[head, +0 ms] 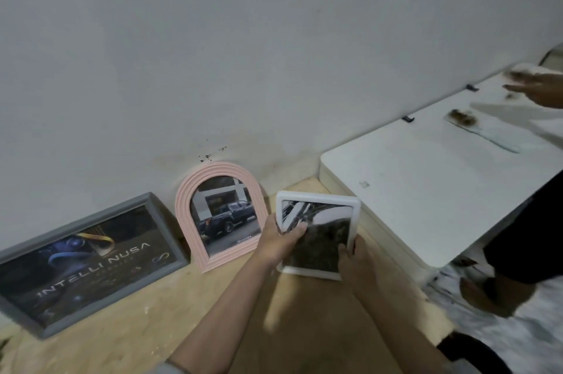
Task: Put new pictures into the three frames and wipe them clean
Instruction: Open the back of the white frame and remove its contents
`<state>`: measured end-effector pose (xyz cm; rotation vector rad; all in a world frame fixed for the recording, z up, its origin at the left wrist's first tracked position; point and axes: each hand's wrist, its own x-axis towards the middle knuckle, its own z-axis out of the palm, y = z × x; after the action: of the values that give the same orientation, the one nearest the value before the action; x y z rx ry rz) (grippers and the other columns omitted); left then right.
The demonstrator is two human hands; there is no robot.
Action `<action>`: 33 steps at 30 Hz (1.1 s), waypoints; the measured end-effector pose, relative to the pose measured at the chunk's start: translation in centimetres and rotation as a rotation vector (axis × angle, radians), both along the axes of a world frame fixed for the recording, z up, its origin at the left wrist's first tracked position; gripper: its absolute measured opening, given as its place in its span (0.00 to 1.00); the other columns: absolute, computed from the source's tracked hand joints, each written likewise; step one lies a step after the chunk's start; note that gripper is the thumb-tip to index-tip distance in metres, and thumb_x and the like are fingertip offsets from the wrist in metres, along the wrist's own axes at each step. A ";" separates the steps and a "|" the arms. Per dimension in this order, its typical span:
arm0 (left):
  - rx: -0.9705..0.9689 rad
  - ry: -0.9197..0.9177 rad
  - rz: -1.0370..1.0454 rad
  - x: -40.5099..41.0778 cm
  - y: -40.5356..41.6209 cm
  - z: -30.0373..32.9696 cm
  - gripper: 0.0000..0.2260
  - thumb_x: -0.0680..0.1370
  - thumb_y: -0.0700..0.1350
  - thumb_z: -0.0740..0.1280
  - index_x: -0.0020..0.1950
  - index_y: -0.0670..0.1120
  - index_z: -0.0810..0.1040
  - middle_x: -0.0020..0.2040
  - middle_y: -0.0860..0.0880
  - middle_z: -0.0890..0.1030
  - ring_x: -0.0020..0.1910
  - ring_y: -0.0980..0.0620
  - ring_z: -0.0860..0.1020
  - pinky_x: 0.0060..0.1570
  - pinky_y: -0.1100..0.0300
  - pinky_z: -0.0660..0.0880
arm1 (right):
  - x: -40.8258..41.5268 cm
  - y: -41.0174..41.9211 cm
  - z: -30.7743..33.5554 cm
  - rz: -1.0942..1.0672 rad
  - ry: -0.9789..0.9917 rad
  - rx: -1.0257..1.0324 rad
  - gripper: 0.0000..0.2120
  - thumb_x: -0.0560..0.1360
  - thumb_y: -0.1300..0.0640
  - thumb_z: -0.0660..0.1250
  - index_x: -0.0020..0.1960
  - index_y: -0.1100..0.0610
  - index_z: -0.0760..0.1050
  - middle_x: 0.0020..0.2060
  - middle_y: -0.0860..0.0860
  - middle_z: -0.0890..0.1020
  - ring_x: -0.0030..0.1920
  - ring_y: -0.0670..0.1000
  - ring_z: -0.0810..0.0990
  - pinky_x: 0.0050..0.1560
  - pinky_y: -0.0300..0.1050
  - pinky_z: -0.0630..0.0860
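Both hands are on the white frame [318, 233], which stands tilted on the wooden counter [170, 312] just right of the pink arched frame [221, 216]. Left hand [278, 241] grips its left edge, thumb curled over the glass. Right hand [353, 264] holds the lower right edge, fingers wrapped behind, so mostly hidden. The grey frame [88, 264] leans on the wall [213, 54] at far left. Another person's blurry hand [539, 89] hangs over the white table [426, 178] on the right.
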<state>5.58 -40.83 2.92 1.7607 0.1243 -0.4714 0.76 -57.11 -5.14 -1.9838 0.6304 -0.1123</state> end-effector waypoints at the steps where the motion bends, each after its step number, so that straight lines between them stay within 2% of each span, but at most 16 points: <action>1: -0.015 -0.022 0.007 -0.1 0.0 0.2 0.20 0.74 0.50 0.71 0.62 0.49 0.69 0.57 0.50 0.77 0.54 0.53 0.76 0.48 0.62 0.74 | -0.4 0.0 0.0 0.015 -0.028 -0.019 0.10 0.80 0.57 0.58 0.60 0.60 0.69 0.46 0.52 0.76 0.49 0.54 0.76 0.41 0.40 0.71; 4: -0.038 -0.028 0.043 -0.5 1.1 0.8 0.19 0.74 0.55 0.69 0.61 0.50 0.69 0.57 0.52 0.76 0.56 0.52 0.75 0.54 0.59 0.72 | -2.4 0.2 0.9 0.070 -0.210 -0.124 0.04 0.80 0.59 0.58 0.49 0.56 0.71 0.38 0.50 0.76 0.40 0.53 0.78 0.34 0.38 0.71; 6: -0.105 0.021 0.101 -1.0 2.5 1.2 0.27 0.71 0.62 0.68 0.64 0.48 0.71 0.61 0.51 0.76 0.58 0.52 0.75 0.59 0.55 0.71 | -3.9 0.7 1.5 0.128 -0.336 -0.181 0.05 0.79 0.59 0.59 0.46 0.55 0.72 0.35 0.48 0.77 0.36 0.49 0.77 0.35 0.40 0.73; 8: -0.233 0.102 0.170 -2.0 4.2 1.9 0.34 0.66 0.68 0.66 0.62 0.46 0.74 0.59 0.49 0.79 0.53 0.51 0.76 0.51 0.54 0.73 | -5.6 1.7 2.2 0.208 -0.461 -0.258 0.07 0.79 0.54 0.58 0.49 0.54 0.73 0.38 0.45 0.78 0.37 0.44 0.75 0.38 0.37 0.71; 10: -0.372 0.164 0.259 -3.3 6.5 2.3 0.28 0.65 0.68 0.68 0.52 0.46 0.79 0.51 0.43 0.82 0.47 0.47 0.77 0.41 0.54 0.69 | -7.3 3.3 3.1 0.291 -0.552 -0.357 0.14 0.80 0.45 0.54 0.55 0.51 0.73 0.43 0.44 0.79 0.41 0.41 0.76 0.42 0.31 0.70; 12: -0.468 0.186 0.362 -4.7 8.6 2.3 0.16 0.71 0.55 0.71 0.49 0.43 0.78 0.47 0.40 0.82 0.47 0.43 0.79 0.43 0.50 0.75 | -8.5 4.6 3.4 0.354 -0.683 -0.464 0.14 0.80 0.48 0.55 0.58 0.52 0.75 0.48 0.48 0.83 0.48 0.42 0.79 0.49 0.32 0.73; 15: -0.631 0.248 0.459 -7.8 12.3 2.6 0.08 0.77 0.32 0.61 0.56 0.36 0.73 0.50 0.35 0.80 0.47 0.40 0.80 0.40 0.49 0.82 | -10.2 7.0 2.8 0.495 -0.828 -0.522 0.11 0.76 0.58 0.64 0.57 0.57 0.78 0.58 0.51 0.80 0.61 0.48 0.78 0.58 0.48 0.76; 17: -0.659 0.245 0.481 -9.7 14.6 2.5 0.11 0.76 0.28 0.56 0.56 0.35 0.73 0.51 0.32 0.79 0.47 0.38 0.81 0.40 0.48 0.82 | -11.1 8.0 2.5 0.633 -0.766 -0.499 0.13 0.76 0.52 0.65 0.59 0.54 0.76 0.64 0.51 0.76 0.66 0.50 0.73 0.63 0.53 0.72; 19: -0.640 0.210 0.494 -11.9 17.3 1.9 0.15 0.76 0.28 0.54 0.59 0.34 0.72 0.51 0.32 0.80 0.44 0.40 0.81 0.42 0.48 0.81 | -11.9 9.4 2.5 0.668 -0.591 -0.476 0.25 0.75 0.39 0.62 0.65 0.53 0.72 0.68 0.54 0.72 0.69 0.52 0.68 0.68 0.52 0.65; 22: -0.671 0.169 0.486 -15.0 20.6 0.2 0.20 0.72 0.28 0.57 0.64 0.33 0.70 0.54 0.32 0.79 0.44 0.40 0.82 0.48 0.47 0.80 | -12.5 11.6 2.9 0.471 -0.232 -0.175 0.42 0.69 0.27 0.57 0.71 0.57 0.63 0.68 0.56 0.70 0.67 0.55 0.69 0.66 0.54 0.67; 24: -0.730 0.165 0.457 -17.5 22.4 -0.8 0.23 0.69 0.29 0.60 0.64 0.34 0.71 0.53 0.32 0.79 0.44 0.40 0.82 0.47 0.46 0.80 | -12.8 13.5 3.3 0.422 0.054 0.076 0.34 0.72 0.36 0.64 0.69 0.57 0.65 0.64 0.56 0.73 0.59 0.52 0.75 0.58 0.50 0.74; 26: -0.706 0.168 0.481 -19.3 23.3 -1.9 0.19 0.71 0.28 0.58 0.61 0.35 0.73 0.51 0.33 0.80 0.42 0.40 0.82 0.45 0.47 0.80 | -13.2 14.9 2.8 0.464 0.216 0.081 0.17 0.76 0.48 0.65 0.61 0.54 0.70 0.55 0.54 0.77 0.49 0.48 0.75 0.48 0.45 0.75; 27: -0.660 0.168 0.529 -20.0 23.5 -2.6 0.17 0.73 0.28 0.56 0.59 0.36 0.73 0.49 0.34 0.80 0.41 0.41 0.81 0.45 0.48 0.79 | -13.5 15.6 2.2 0.462 0.247 0.053 0.15 0.76 0.49 0.66 0.59 0.54 0.70 0.52 0.53 0.76 0.48 0.49 0.75 0.48 0.46 0.76; 29: -0.362 0.141 0.632 -20.9 23.5 -4.6 0.15 0.75 0.29 0.55 0.58 0.39 0.74 0.50 0.36 0.81 0.43 0.41 0.80 0.48 0.49 0.76 | -14.3 16.8 0.8 0.422 0.273 0.032 0.15 0.75 0.49 0.67 0.58 0.54 0.70 0.52 0.53 0.76 0.50 0.52 0.76 0.53 0.53 0.77; 31: 0.015 0.072 0.652 -21.9 23.6 -6.3 0.15 0.77 0.34 0.59 0.63 0.43 0.72 0.56 0.40 0.79 0.49 0.44 0.78 0.51 0.53 0.73 | -15.2 18.1 -0.9 0.395 0.298 0.023 0.23 0.73 0.47 0.68 0.63 0.56 0.70 0.57 0.54 0.77 0.56 0.55 0.76 0.58 0.56 0.75; 33: 0.164 0.017 0.571 -22.8 23.8 -8.0 0.21 0.79 0.41 0.61 0.71 0.45 0.63 0.64 0.45 0.75 0.58 0.48 0.74 0.59 0.58 0.70 | -16.1 18.7 -2.3 0.397 0.312 -0.011 0.31 0.69 0.42 0.68 0.67 0.55 0.68 0.59 0.54 0.77 0.59 0.55 0.76 0.60 0.56 0.74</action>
<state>-17.21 -17.04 -5.10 1.7813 0.6725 -0.0602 -15.36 -38.39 -7.44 -2.1159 0.4177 0.4436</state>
